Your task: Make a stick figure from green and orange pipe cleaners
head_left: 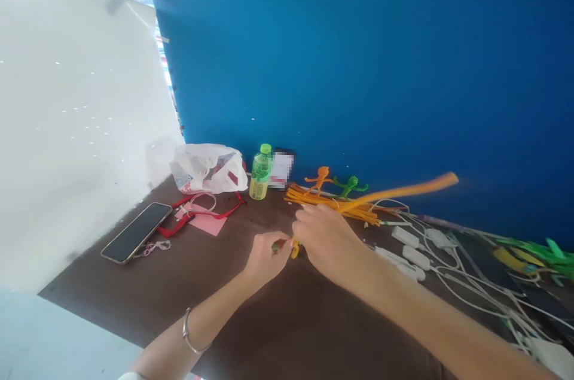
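Note:
My left hand (264, 255) pinches a small green and red piece against the lower end of an orange pipe cleaner (399, 191). My right hand (323, 237) is closed on that same pipe cleaner, whose long free end sticks up to the right, blurred. Both hands meet above the dark brown table (278, 326). Just behind them lies a bundle of orange pipe cleaners (327, 200). An orange figure (319, 179) and a green figure (351, 185), both of twisted pipe cleaner, lean against the blue wall.
A phone (137, 231) lies at the left, beside a red lanyard (197, 215) and pink paper (207, 223). A white plastic bag (208, 167) and green bottle (261, 172) stand at the back. White cables and adapters (430, 254) spread at the right, green pipe cleaners (545, 251) beyond.

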The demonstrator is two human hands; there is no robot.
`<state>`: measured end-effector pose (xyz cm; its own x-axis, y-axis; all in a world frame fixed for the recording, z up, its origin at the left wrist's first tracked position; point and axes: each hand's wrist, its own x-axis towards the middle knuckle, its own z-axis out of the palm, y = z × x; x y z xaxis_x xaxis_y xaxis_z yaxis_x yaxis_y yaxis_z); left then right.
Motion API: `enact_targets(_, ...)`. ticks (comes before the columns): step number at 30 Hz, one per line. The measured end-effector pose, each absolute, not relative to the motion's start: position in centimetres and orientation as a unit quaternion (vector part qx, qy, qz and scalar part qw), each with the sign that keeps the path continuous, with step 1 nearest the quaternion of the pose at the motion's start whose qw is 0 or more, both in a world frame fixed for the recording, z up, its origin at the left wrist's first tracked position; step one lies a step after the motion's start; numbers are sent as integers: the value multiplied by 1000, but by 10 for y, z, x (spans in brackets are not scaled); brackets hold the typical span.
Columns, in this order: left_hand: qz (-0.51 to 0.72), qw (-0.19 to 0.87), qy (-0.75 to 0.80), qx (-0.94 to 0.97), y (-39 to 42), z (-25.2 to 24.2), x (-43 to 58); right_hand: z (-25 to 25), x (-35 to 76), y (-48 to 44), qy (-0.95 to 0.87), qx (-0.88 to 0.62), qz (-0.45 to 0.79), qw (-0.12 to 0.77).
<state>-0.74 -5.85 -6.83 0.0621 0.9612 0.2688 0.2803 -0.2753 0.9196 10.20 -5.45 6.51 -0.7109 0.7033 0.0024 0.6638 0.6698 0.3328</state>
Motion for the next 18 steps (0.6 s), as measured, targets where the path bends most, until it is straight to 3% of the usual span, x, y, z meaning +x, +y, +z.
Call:
enact_targets(6,594,414,498,477,-58,-65,-3,18,110,-84,875,418,226,-99)
enact_targets(13,646,593,396,272,-59,-61,-3,-29,109,-96,787,538,59,-295)
enact_targets(18,567,758,274,167,-55,-64,-3,-56,121,-91,717,575,-52,-390)
